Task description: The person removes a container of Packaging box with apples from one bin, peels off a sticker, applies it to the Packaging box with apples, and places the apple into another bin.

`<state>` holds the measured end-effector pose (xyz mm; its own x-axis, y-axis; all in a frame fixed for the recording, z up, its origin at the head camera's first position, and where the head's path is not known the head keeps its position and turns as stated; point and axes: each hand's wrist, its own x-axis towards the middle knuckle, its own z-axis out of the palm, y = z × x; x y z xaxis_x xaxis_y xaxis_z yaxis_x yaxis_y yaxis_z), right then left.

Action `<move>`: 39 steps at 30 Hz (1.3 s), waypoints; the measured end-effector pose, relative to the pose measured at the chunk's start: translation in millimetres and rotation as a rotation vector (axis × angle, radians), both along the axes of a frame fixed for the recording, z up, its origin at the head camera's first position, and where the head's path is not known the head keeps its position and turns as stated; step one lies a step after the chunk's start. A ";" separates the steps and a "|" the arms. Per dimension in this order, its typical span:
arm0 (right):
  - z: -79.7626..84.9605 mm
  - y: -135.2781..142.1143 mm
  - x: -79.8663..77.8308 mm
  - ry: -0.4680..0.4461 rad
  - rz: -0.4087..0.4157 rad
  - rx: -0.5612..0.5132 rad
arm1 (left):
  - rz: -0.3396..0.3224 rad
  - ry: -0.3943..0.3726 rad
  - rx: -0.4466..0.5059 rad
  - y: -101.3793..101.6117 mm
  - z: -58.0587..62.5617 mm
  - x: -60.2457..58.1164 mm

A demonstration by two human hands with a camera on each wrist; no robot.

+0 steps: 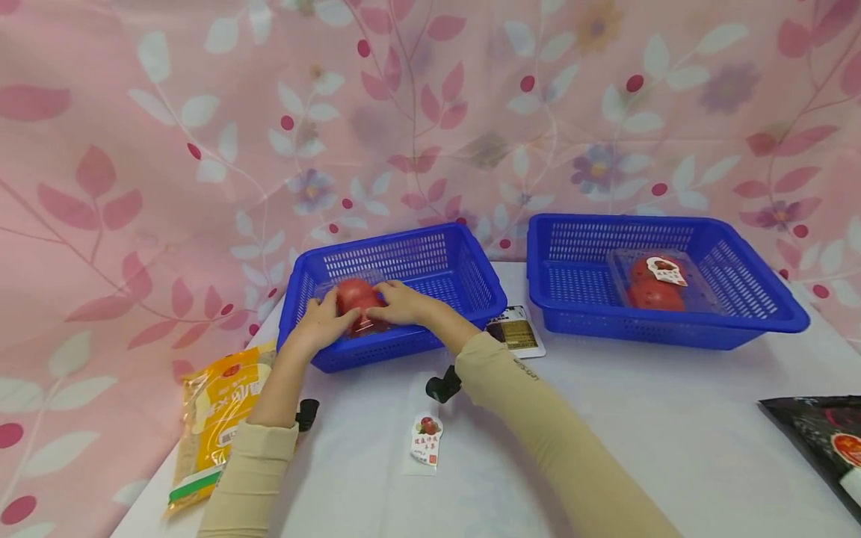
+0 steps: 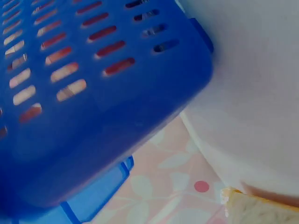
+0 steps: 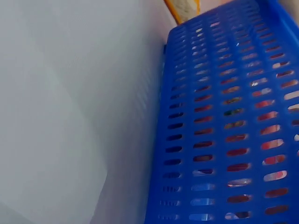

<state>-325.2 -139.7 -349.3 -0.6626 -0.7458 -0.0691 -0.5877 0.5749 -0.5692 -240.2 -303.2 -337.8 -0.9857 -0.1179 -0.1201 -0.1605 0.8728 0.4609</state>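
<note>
In the head view, a clear plastic box of red apples (image 1: 358,296) lies at the left end of the left blue basket (image 1: 397,341). My left hand (image 1: 320,324) holds the box from its left side, fingers bent over the edge. From the right, my right hand (image 1: 406,305) grips it, with thumb and fingers against the apples. Both wrist views look at the basket's slotted outer wall (image 2: 126,107) (image 3: 219,135), with red fruit showing through the slots; the hands are mostly hidden there.
A second blue basket (image 1: 646,326) on the right holds a labelled box of apples (image 1: 655,293). An apple sticker (image 1: 425,441) lies in front. Around stand a yellow bag (image 1: 215,418), a black bag (image 1: 821,441) and a gold-and-white packet (image 1: 518,333).
</note>
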 end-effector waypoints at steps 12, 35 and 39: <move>-1.8 1.4 -1.4 -0.014 0.006 -0.036 | -0.101 0.027 0.128 -5.6 -4.3 -2.3; 2.7 7.0 -3.7 0.078 -0.068 -0.153 | -0.097 0.231 -0.050 7.3 -3.4 -1.7; 5.4 7.8 0.0 0.065 -0.159 -0.232 | -0.048 0.298 -0.021 12.9 -0.4 1.4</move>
<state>-325.2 -131.9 -343.9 -0.7698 -0.6233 0.1378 -0.5405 0.5215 -0.6602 -238.8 -290.3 -338.2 -0.9817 -0.0695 0.1771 0.0207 0.8862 0.4629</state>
